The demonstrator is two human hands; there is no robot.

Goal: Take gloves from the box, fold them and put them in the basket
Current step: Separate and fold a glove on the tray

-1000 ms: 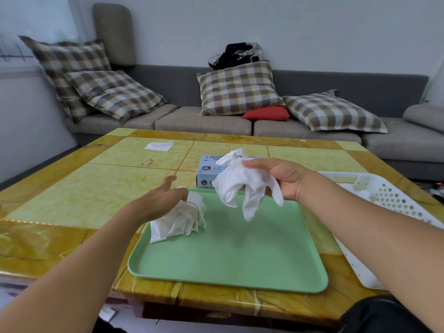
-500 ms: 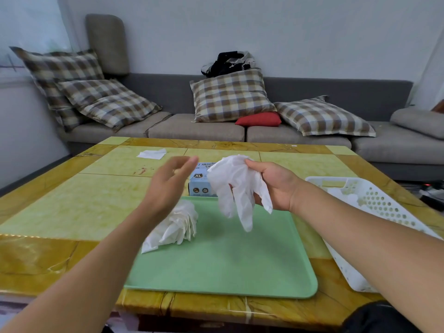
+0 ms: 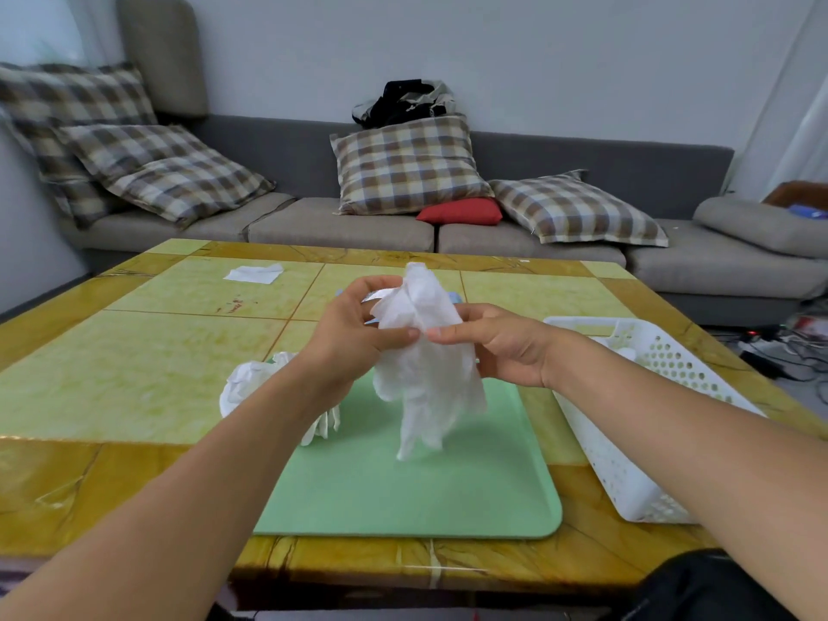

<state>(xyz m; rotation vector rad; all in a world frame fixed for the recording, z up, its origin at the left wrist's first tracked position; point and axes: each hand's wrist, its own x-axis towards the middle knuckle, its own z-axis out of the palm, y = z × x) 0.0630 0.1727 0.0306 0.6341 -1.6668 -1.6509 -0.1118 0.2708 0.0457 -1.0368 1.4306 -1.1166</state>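
Mid-frame, pinched between thumbs and fingers of left hand (image 3: 345,338) and right hand (image 3: 497,347): white glove (image 3: 425,369), limp, featherlight, crumple-prone; best gripped at cuff edges.

A thin white glove (image 3: 425,360) hangs in the air above the green tray (image 3: 403,495), crumpled, its fingers pointing down. More white gloves (image 3: 251,387) lie in a bunched pile at the tray's left edge. The glove box (image 3: 453,298) stands just behind the tray, mostly hidden. The white basket (image 3: 645,423) with holes sits right of the tray.
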